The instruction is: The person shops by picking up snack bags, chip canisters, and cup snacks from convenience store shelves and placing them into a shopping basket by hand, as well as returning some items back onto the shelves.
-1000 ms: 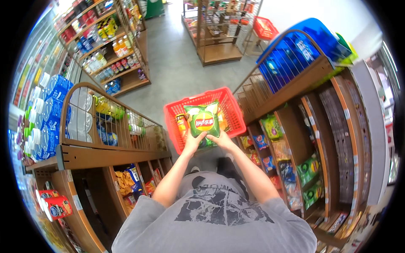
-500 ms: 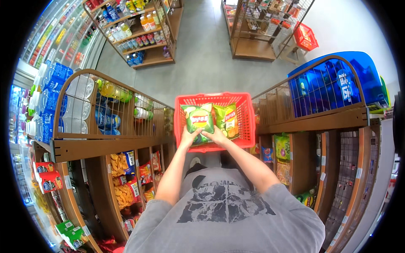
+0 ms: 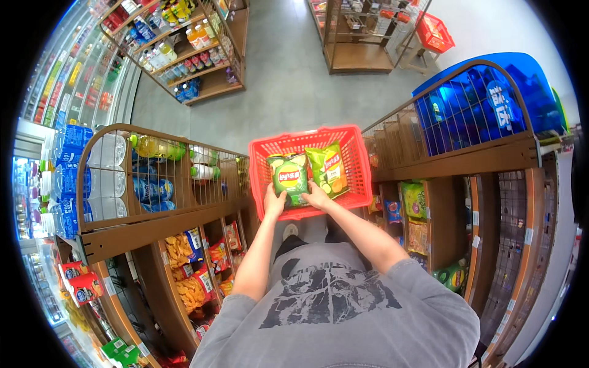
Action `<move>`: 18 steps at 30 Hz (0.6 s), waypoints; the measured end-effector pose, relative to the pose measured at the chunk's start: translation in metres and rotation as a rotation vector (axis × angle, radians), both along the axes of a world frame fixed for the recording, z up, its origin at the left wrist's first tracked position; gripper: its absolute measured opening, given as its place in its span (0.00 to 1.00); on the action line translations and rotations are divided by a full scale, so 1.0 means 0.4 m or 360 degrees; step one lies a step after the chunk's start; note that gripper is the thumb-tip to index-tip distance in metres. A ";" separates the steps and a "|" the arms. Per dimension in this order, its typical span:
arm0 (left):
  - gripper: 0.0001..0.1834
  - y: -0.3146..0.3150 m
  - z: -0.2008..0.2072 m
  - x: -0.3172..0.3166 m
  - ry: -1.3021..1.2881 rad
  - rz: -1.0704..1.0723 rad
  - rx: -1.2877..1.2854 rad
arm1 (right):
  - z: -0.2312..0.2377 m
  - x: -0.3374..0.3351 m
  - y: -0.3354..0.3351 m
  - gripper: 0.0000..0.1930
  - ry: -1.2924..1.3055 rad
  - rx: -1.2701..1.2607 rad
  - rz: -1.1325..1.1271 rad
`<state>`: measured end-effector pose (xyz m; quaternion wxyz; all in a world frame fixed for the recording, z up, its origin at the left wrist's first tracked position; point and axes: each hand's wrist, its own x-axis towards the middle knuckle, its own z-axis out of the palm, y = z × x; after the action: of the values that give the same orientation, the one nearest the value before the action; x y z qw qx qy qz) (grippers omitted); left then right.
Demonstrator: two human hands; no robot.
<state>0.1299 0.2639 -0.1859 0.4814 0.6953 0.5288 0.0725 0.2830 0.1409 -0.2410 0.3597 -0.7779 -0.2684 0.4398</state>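
Right now I have both hands clamped on the dark green bag (image 3: 289, 178), the left hand (image 3: 274, 200) at its lower left corner and the right hand (image 3: 318, 197) at its lower right, holding it over the near half of the red basket (image 3: 359, 165). Inside the basket, just right of that bag, lies a lighter green bag (image 3: 329, 167). My worry is that a pinch this low could let the bag flop or tip past the basket's near rim onto the floor.
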 end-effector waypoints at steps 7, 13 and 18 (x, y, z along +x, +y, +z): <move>0.29 -0.008 0.053 -0.047 -0.0120 -0.0141 0.0321 | 0.208 -0.073 -0.020 0.37 -0.0111 -0.0058 -0.0185; 0.21 -0.081 0.193 0.011 -0.0628 -0.0465 0.0069 | 0.403 -0.170 -0.096 0.21 -0.0272 0.0255 -0.0726; 0.18 -0.181 0.213 0.051 -0.0837 -0.0748 -0.0152 | 0.438 -0.235 -0.228 0.12 -0.0433 0.0529 -0.1271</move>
<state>0.1504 0.1916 -0.1006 0.6365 0.7322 0.2150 0.1116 0.1889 0.0497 -0.0658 0.5827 -0.8029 -0.0592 0.1112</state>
